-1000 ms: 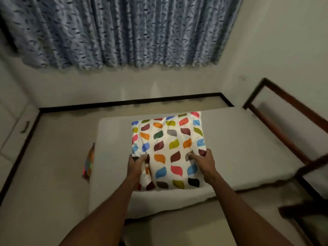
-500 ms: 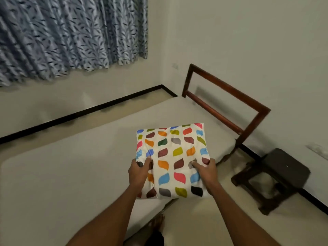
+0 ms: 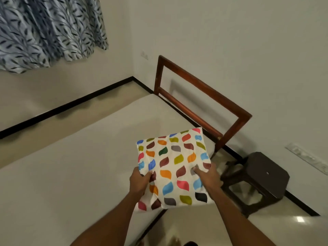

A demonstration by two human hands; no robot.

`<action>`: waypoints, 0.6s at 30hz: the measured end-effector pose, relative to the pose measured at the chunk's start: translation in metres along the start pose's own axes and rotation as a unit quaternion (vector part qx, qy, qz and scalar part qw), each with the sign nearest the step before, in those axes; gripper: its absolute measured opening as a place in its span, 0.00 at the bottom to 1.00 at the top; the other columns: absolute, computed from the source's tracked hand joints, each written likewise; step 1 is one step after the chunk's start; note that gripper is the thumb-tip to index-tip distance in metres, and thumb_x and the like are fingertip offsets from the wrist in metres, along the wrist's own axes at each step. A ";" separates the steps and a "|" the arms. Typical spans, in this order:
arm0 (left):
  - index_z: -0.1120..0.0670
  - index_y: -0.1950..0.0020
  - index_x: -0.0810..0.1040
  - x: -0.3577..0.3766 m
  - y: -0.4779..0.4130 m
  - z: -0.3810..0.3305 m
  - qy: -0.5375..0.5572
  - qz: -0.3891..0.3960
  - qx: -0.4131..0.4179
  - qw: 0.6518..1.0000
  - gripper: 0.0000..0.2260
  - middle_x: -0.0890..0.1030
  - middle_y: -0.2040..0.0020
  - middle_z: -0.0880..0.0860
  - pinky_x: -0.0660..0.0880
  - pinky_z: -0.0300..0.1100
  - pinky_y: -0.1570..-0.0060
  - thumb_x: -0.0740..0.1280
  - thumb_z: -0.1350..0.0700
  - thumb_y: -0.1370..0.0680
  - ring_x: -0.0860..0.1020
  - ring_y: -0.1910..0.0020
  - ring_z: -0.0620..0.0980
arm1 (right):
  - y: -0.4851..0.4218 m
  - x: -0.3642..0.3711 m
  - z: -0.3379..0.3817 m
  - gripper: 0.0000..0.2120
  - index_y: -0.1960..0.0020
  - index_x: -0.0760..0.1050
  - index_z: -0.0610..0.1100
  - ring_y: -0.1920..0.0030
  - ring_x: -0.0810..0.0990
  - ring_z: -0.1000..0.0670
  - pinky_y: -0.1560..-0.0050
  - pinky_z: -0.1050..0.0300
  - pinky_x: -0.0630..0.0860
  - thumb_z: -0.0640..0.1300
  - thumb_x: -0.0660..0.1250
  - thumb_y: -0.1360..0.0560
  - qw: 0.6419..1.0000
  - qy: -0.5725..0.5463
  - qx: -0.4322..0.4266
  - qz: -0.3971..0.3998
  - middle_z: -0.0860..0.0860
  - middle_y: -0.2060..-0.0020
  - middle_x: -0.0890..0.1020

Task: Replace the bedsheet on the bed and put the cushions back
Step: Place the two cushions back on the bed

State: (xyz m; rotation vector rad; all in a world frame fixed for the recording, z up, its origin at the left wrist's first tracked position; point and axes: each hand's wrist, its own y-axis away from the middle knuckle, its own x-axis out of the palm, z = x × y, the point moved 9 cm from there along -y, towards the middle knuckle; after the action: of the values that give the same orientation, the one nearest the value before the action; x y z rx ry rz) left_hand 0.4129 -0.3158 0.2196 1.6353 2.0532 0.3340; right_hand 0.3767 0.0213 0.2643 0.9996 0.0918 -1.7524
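A white cushion [image 3: 174, 167] printed with many coloured leaf shapes is held in the air above the near right corner of the bed. My left hand [image 3: 139, 181] grips its left edge, thumb on top. My right hand [image 3: 206, 176] grips its right side, fingers pinching the cover. The bed [image 3: 79, 171] is covered by a plain cream sheet, smooth and bare. Its brown wooden headboard frame [image 3: 200, 102] stands at the right end against the wall.
A dark wooden stool [image 3: 264, 176] stands on the floor right of the bed, close to the wall. A blue patterned curtain [image 3: 48, 29] hangs at the upper left. A switch panel [image 3: 308, 158] is on the right wall. Pale floor runs behind the bed.
The view has swung right, toward the headboard end. Both hands have carried the cushion that way, from over the middle of the bed to above its right corner. The grip is unchanged.
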 end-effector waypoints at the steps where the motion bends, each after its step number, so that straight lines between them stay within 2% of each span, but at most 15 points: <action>1: 0.47 0.36 0.72 0.013 -0.015 -0.010 0.000 0.004 0.002 1.000 0.18 0.82 0.42 0.48 0.80 0.54 0.37 0.73 0.45 0.21 0.82 0.42 0.53 | -0.021 -0.004 0.007 0.35 0.36 0.69 0.54 0.46 0.81 0.46 0.35 0.36 0.77 0.73 0.73 0.34 1.000 0.001 0.001 0.000 0.54 0.46 0.80; 5: 0.49 0.34 0.70 0.069 -0.078 -0.029 -0.005 -0.002 -0.025 1.000 0.22 0.80 0.39 0.49 0.78 0.50 0.38 0.73 0.43 0.22 0.81 0.42 0.52 | -0.124 -0.009 0.016 0.39 0.35 0.68 0.54 0.47 0.83 0.46 0.42 0.38 0.82 0.72 0.75 0.37 0.999 0.010 0.006 0.038 0.51 0.45 0.81; 8: 0.48 0.34 0.70 0.112 -0.126 -0.036 -0.008 -0.019 -0.053 0.998 0.24 0.81 0.38 0.49 0.80 0.52 0.37 0.75 0.41 0.24 0.81 0.41 0.53 | -0.213 -0.009 0.027 0.41 0.35 0.67 0.54 0.47 0.83 0.46 0.44 0.39 0.83 0.75 0.75 0.40 0.997 0.051 -0.008 0.063 0.51 0.44 0.80; 11: 0.48 0.35 0.70 0.152 -0.174 -0.038 -0.002 -0.046 -0.092 0.995 0.28 0.80 0.40 0.48 0.80 0.54 0.38 0.77 0.39 0.27 0.81 0.41 0.54 | -0.304 0.005 0.040 0.38 0.33 0.66 0.52 0.44 0.82 0.45 0.42 0.38 0.82 0.72 0.73 0.34 0.989 0.104 -0.032 0.100 0.49 0.42 0.78; 16: 0.50 0.34 0.72 0.237 -0.244 -0.043 0.016 -0.117 -0.179 0.977 0.28 0.81 0.41 0.48 0.81 0.52 0.40 0.79 0.43 0.28 0.82 0.43 0.54 | -0.468 0.028 0.038 0.35 0.38 0.68 0.55 0.42 0.81 0.45 0.38 0.37 0.78 0.77 0.65 0.35 0.963 0.220 -0.072 0.141 0.53 0.44 0.80; 18: 0.49 0.36 0.74 0.269 -0.275 -0.044 0.015 -0.127 -0.196 0.972 0.28 0.83 0.42 0.48 0.82 0.53 0.42 0.79 0.42 0.31 0.83 0.45 0.52 | -0.511 0.033 0.050 0.34 0.36 0.69 0.54 0.39 0.80 0.44 0.34 0.35 0.75 0.74 0.67 0.32 0.956 0.237 -0.081 0.155 0.52 0.42 0.80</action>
State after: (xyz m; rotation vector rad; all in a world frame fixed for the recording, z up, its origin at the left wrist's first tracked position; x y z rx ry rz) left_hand 0.1152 -0.1218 0.0662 1.1257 2.0297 0.6298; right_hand -0.0703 0.1916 0.0756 1.2225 0.3572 -1.1771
